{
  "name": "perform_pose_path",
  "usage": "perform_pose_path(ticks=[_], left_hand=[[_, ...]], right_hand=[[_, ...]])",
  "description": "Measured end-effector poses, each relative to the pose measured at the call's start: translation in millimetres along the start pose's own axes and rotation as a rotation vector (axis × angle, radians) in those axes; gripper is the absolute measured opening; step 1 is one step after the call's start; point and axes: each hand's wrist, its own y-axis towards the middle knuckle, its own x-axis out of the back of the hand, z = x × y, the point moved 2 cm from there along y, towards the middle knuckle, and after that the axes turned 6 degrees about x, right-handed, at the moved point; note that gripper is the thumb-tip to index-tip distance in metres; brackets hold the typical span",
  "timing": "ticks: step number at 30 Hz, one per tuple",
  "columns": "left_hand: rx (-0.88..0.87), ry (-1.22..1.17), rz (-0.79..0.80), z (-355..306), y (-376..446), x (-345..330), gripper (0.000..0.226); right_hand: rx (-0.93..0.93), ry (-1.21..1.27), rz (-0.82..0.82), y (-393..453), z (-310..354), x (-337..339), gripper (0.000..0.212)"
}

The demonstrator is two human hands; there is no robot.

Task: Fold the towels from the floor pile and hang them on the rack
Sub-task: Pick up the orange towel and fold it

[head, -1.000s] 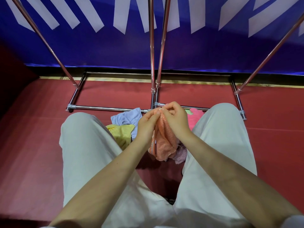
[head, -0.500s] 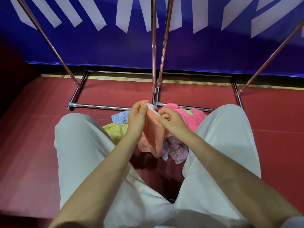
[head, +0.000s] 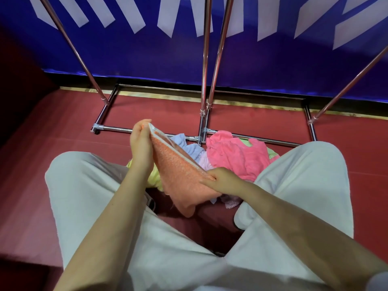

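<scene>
The left hand (head: 141, 141), at centre left of the frame, has its fingers curled and pinches the upper corner of a nubbly orange terry towel (head: 180, 177) with a pale hem. The right hand (head: 220, 179), lower and nearer the middle, pinches the other end of the same hemmed edge between thumb and curled fingers. The edge runs taut on a slant from upper left to lower right between the two hands, and the rest of the orange cloth hangs below it, its lowest corner dangling between the knees.

Behind the stretched towel, at the centre of the frame, the floor pile lies against the rack's base bar: a crumpled bright pink towel (head: 237, 152) to the right, a pale blue towel (head: 189, 147) in the middle, a yellow cloth (head: 153, 177) peeking out below the left wrist, and a bit of pale lilac cloth (head: 231, 201) under the right wrist.

The person's light grey trouser legs (head: 88, 196) flank the pile. The chrome tube rack (head: 204, 59) stands on the dark red floor (head: 52, 127), its poles rising toward the top of the frame before a blue banner with white stripes (head: 147, 49).
</scene>
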Motion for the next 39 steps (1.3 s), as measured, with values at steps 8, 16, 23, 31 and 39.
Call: perform_pose_path(ticks=[8,16,23,31,39], left_hand=[[-0.028,0.028,-0.127,-2.4,4.1,28.7,0.022],[-0.064,0.076,-0.153,-0.5,4.6,32.0,0.018],[-0.234,0.199,-0.023,-2.3,-6.3,21.4,0.017],[-0.234,0.168,-0.007,-3.1,-7.7,22.5,0.018],[-0.188,0.167,-0.101,8.4,6.7,29.4,0.018]], right_hand=[[-0.1,-0.295,-0.002,-6.2,-15.1,11.2,0.032],[-0.18,-0.218,-0.362,-6.8,-25.3,42.7,0.04],[-0.334,-0.125,-0.439,-9.0,-35.8,47.2,0.024],[-0.373,-0.079,-0.506,-8.8,-40.6,49.2,0.019],[-0.365,0.336,-0.695,-5.1,-33.6,59.3,0.008]])
